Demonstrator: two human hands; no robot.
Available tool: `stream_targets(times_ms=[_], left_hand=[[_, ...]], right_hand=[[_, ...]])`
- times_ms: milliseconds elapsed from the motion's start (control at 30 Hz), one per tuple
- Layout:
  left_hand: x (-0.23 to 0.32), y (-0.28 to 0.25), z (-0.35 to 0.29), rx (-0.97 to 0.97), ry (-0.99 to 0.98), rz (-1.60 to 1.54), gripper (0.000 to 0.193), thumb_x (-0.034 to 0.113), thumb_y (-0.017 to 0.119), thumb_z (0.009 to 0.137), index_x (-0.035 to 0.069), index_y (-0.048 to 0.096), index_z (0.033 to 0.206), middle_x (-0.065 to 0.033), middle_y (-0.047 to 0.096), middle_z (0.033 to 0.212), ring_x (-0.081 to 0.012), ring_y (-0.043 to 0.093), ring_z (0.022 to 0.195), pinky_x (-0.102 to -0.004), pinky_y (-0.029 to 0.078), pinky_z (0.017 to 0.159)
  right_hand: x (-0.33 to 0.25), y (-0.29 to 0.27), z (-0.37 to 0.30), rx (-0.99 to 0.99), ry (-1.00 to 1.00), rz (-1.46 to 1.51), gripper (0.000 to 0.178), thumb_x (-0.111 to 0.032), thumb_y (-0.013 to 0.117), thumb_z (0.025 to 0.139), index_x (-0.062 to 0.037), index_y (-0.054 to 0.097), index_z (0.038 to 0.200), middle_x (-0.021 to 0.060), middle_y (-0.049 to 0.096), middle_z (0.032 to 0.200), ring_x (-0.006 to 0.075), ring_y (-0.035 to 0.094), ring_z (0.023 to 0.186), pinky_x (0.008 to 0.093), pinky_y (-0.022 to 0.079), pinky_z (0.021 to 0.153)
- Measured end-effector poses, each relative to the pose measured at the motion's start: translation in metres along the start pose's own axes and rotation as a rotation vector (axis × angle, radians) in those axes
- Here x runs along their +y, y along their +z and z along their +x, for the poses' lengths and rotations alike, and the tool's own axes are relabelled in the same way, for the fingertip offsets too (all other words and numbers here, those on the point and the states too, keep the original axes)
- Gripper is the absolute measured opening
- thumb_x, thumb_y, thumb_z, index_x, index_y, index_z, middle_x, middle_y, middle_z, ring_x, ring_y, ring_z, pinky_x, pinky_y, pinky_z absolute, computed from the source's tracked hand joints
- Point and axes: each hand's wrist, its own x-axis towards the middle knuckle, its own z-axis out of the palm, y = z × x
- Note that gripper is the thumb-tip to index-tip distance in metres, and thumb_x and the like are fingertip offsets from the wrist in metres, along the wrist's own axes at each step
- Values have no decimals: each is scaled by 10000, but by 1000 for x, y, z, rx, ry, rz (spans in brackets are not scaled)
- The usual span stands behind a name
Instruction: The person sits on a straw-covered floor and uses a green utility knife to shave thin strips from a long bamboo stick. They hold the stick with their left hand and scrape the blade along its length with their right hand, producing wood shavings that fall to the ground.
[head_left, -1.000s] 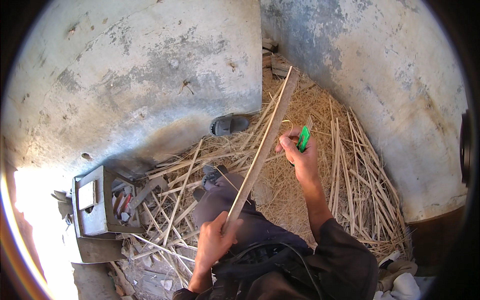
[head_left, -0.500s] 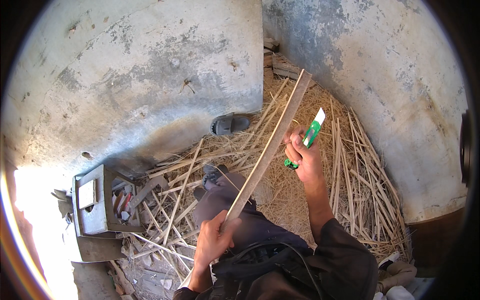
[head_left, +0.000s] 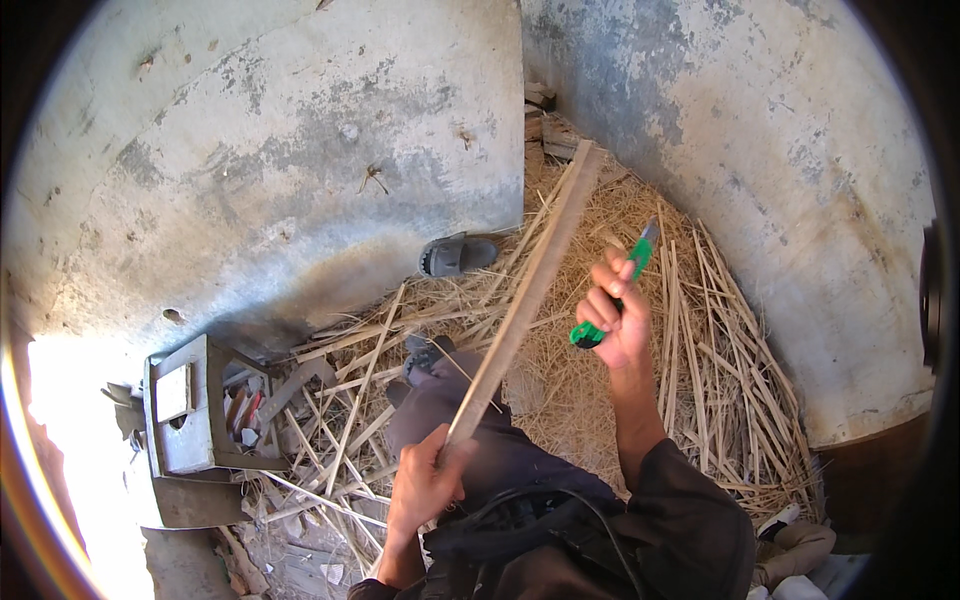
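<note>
My left hand [head_left: 430, 475] grips the lower end of a long split bamboo strip [head_left: 530, 300], which slants up and to the right, away from me. Its upper end lies over the straw near the wall corner. In my right hand [head_left: 617, 315] is a green utility knife [head_left: 640, 262], the fingers wrapped around its handle. The blade points up and slightly right. Knife and strip are apart, with the knife to the right of the strip's middle.
Shavings [head_left: 575, 400] and several thin bamboo strips [head_left: 715, 370] cover the floor. A dark sandal [head_left: 458, 255] lies by the left wall [head_left: 300, 130]. At left, a wooden box [head_left: 190, 410] holds odds and ends. Someone's leg [head_left: 800, 553] shows at lower right.
The strip's upper end has swung slightly left and its broad face has turned more toward me. My right hand has rotated the knife, so its blade now shows narrow and dark.
</note>
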Motion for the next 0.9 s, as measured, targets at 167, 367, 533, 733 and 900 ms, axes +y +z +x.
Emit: stream_targets(times_ms=[167,367,533,733,900], left_hand=[[-5,-3,-2,11,-2,-81,231,205,698,1076,-13,676,1004,-55,641,607,-139,670,511,-321,486,495],[-5,-1,-2,-16,10,-102,236,203,696,1079,-16,667,995,-49,656,645,-129,689,555,-307,509,521],[-2,2,1,-37,53,-56,222,200,702,1072,-13,668,1019,-72,694,683,-150,718,601,-319,531,554],[0,-2,1,-84,128,90,235,211,729,1050,-11,655,1023,-134,711,703,-240,739,624,-362,539,593],[14,0,4,-31,223,296,251,230,764,1026,1,665,1051,-137,737,739,-308,764,682,-397,561,642]], right_hand=[[-25,0,0,145,-206,-427,192,-145,697,1069,-122,653,1254,11,732,967,9,369,489,203,320,465],[0,19,-4,328,-178,-854,450,-107,691,1043,-76,580,1479,125,787,1142,-5,352,483,175,303,434],[22,37,-6,207,-6,-879,567,-279,730,1056,9,560,1513,119,761,946,6,342,480,199,266,457],[31,46,-8,264,36,-948,336,-174,778,1009,10,708,1281,62,778,926,4,475,582,211,329,497],[33,46,-12,273,15,-851,286,-154,778,1001,17,719,1221,14,731,855,2,457,568,210,308,495]])
